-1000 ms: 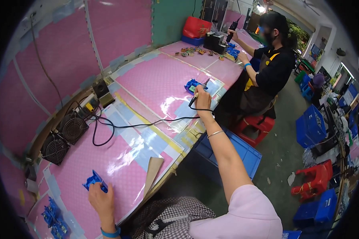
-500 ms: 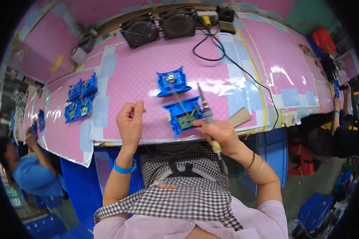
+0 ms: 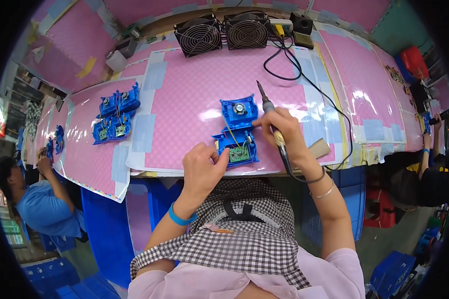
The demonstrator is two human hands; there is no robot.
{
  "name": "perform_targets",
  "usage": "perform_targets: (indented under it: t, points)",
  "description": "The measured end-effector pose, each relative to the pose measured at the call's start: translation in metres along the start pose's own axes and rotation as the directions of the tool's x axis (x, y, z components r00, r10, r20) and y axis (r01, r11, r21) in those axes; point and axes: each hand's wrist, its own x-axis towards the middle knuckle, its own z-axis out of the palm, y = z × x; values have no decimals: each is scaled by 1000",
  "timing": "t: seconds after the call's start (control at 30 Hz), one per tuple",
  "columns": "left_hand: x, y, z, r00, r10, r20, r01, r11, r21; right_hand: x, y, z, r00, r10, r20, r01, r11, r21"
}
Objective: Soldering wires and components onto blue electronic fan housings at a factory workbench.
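Observation:
My right hand (image 3: pixel 286 130) is closed around a soldering iron (image 3: pixel 268 106), its tip pointing up and away over the pink table. One fingertip of that hand reaches the right edge of a blue plastic shell half (image 3: pixel 229 118) with a round metal part (image 3: pixel 239 109) in it. Nearer me lies the other blue shell half (image 3: pixel 253 155), holding a green circuit board (image 3: pixel 239 154). Thin wires (image 3: pixel 231 132) run between the halves. My left hand (image 3: pixel 200 168) has curled fingers, its thumb at the board's left side; whatever it may hold is hidden.
Two black fans (image 3: pixel 198 37) stand at the back, beside a soldering-iron stand (image 3: pixel 302 30). The iron's black cable (image 3: pixel 340 114) loops across the right side. More blue shells (image 3: pixel 115 112) lie to the left. Co-workers sit at far left (image 3: pixel 50 204) and far right.
My left hand has moved right to the circuit board. My right hand has lifted off the board toward the far shell half, which now sits closer to the near one. The whole view has shifted.

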Motion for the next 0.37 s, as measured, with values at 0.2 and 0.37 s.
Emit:
perform_targets:
  t: [0.2,0.37]
  points:
    - [40,-5,-49,918,-339,206,394,717,-574,-43,-29,-27,958,-34,-285,60,995,84]
    - [60,-15,-48,909,-254,332,411,402,-818,-48,-44,-30,916,317,-245,-248,929,274]
